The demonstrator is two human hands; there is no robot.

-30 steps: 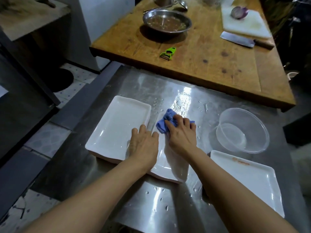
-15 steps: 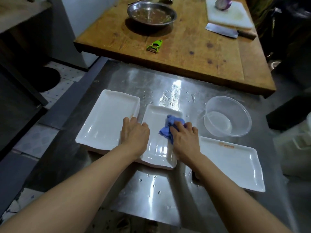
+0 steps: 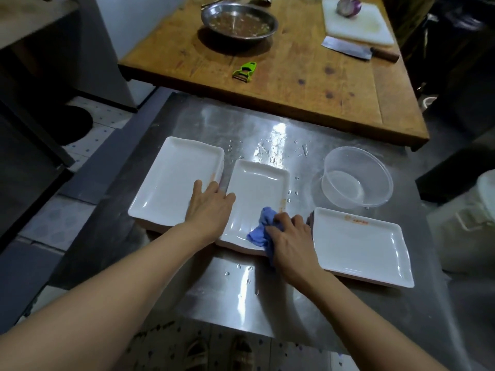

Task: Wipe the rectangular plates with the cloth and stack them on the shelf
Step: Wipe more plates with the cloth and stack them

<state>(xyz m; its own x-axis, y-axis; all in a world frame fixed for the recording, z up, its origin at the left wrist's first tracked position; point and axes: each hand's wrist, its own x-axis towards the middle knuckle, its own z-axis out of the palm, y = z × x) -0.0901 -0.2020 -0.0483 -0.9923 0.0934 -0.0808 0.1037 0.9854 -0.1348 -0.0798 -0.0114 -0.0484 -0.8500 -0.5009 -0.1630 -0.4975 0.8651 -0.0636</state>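
Note:
Three white rectangular plates lie on the wet steel table [image 3: 241, 287]. My right hand [image 3: 290, 236] grips a crumpled blue cloth [image 3: 261, 230] and presses it on the near right corner of the middle plate [image 3: 254, 191]. My left hand [image 3: 210, 207] rests flat with straight fingers across the middle plate's left rim and the right edge of the left plate [image 3: 174, 180]. The right plate [image 3: 359, 247] lies untouched beside my right wrist and has an orange smear at its far edge.
A clear plastic bowl [image 3: 357, 178] with a little water stands behind the right plate. Beyond, a wooden table [image 3: 294, 76] carries a metal dish [image 3: 239, 21], green peeler [image 3: 245, 71], cleaver [image 3: 359, 50], and a cutting board [image 3: 356, 25] with an onion. Floor drops off left.
My right hand has drawn the cloth from the far end of the middle plate down to its near right corner. My left hand has stayed on the plate's left rim.

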